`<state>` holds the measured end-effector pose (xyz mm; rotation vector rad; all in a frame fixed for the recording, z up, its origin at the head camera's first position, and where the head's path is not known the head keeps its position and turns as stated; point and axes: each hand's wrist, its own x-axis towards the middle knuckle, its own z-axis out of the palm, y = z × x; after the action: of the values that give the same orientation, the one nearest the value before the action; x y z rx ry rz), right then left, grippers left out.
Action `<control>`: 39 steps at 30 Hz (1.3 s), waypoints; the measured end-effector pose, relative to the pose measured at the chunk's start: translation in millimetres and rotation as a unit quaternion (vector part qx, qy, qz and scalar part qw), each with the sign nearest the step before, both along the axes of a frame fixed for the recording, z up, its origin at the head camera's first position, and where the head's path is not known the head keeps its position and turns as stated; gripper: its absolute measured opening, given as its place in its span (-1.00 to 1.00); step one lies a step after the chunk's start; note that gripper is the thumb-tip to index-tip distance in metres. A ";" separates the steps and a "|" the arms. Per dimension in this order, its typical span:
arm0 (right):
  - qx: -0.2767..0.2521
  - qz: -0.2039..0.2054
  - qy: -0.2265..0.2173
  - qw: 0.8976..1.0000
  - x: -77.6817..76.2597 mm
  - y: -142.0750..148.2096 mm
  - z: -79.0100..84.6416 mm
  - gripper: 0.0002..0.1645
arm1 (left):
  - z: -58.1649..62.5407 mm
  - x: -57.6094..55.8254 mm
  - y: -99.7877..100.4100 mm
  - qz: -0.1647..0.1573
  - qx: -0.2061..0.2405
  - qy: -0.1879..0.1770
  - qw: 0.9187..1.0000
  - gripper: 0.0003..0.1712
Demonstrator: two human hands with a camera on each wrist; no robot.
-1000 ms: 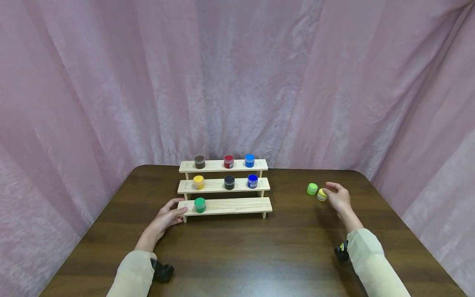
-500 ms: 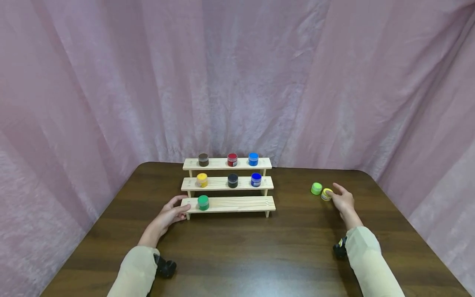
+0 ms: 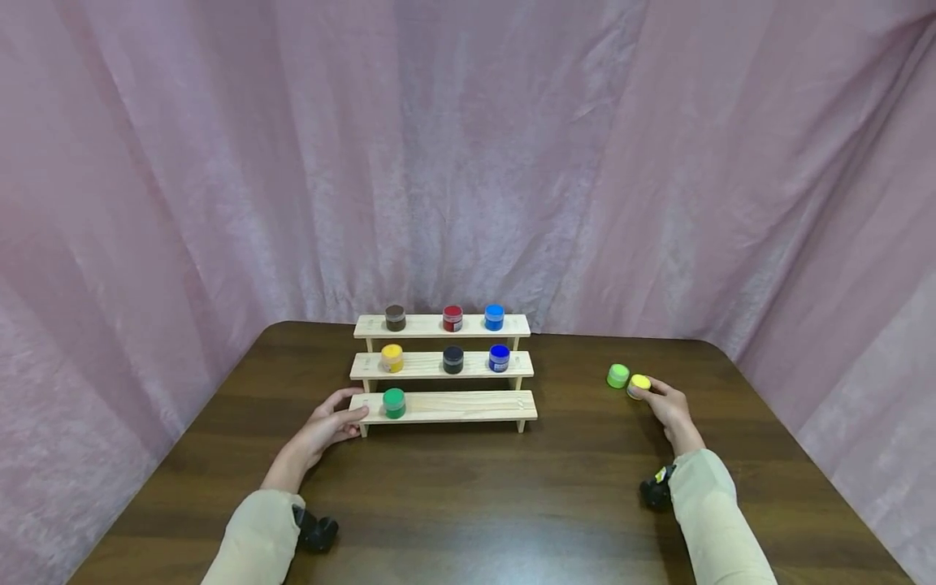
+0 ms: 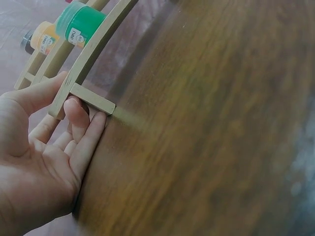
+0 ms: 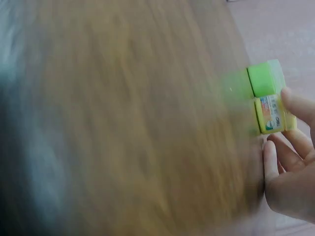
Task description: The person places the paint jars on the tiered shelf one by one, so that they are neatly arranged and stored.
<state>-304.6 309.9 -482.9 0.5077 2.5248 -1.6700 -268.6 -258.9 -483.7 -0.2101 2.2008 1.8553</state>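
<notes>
A three-tier wooden stand (image 3: 468, 406) is on the table. My left hand (image 3: 327, 424) grips the left end of its lowest shelf, thumb on top and fingers below, as the left wrist view shows. Near that thumb sits a green paint jar (image 3: 394, 404). Over to the right, my right hand (image 3: 669, 410) pinches a yellow-lidded paint jar (image 3: 639, 385) between thumb and fingers. The right wrist view shows this labelled yellow jar (image 5: 269, 114) upright on the table or nearly so, beside a light green paint jar (image 5: 262, 79). Part of the yellow jar is hidden by the fingers.
The middle shelf bears a golden yellow jar (image 3: 392, 358), a black jar (image 3: 452, 360) and a dark blue jar (image 3: 500, 358). On the top shelf are a brown jar (image 3: 395, 318), a red jar (image 3: 452, 318) and a light blue jar (image 3: 494, 317). A pink curtain (image 3: 468, 162) hangs behind the table.
My right hand's raised forefinger has come down, and the fingers have closed around the yellow jar. The left hand keeps its hold on the stand. The head view has shifted slightly.
</notes>
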 end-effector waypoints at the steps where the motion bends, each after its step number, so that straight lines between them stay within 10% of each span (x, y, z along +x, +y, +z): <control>1: 0.009 -0.004 0.004 1.000 0.8 -1.1 -1.7 -0.14 | -0.6 0.6 -0.1 -0.002 0.000 0.000 1.000 -0.33; 16: 0.071 -0.051 0.062 0.994 3.9 -9.4 -11.1 -0.25 | -0.6 -0.1 -2.0 -0.006 -0.002 0.006 1.000 -0.32; 39: 0.030 -0.074 0.055 0.995 10.1 -7.6 -13.1 -0.20 | -2.0 1.2 1.4 0.001 0.004 0.019 1.000 -0.32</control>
<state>-294.5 302.3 -496.0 0.6406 2.6827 -1.7206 -267.4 -257.5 -485.7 -0.1767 2.2174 1.8846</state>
